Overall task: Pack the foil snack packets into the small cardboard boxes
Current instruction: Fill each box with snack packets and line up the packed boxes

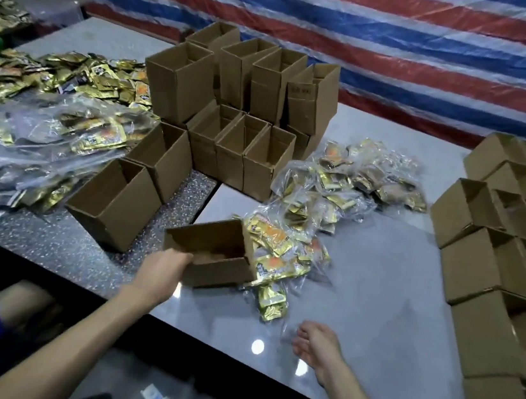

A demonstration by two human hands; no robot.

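Left hand (pixel 164 265) grasps the small cardboard box (pixel 215 268) at its near-left rim, fingers curled over the edge into the open top. The box rests on the grey surface (pixel 375 298) near the front edge, mouth up, brown inner walls showing. Right hand (pixel 319 344) is released: palm turned inward, fingers loosely spread, holding nothing, above the surface close to its front edge and well apart from the box. Bagged foil packets (pixel 284 255), gold with orange print inside clear plastic, lie touching the box's right side. One loose gold packet (pixel 271 304) lies just in front of that bag, between the box and the right hand. More clear bags of packets (pixel 358 178) spread behind, toward mid-surface. Two open boxes (pixel 114 203) stand side by side left of the held one, on a speckled patch of the surface. Behind them, a two-tier stack of open boxes (pixel 244 103) stands at centre back. Rows of open boxes (pixel 499 247) line the right side, packed edge to edge. A large clear bag of packets (pixel 45 137) lies at left; beyond it, a heap of loose packets (pixel 70 73) covers the far-left surface. A red, white and blue striped tarpaulin (pixel 377 30) hangs behind everything. The view is slightly blurred at its edges.
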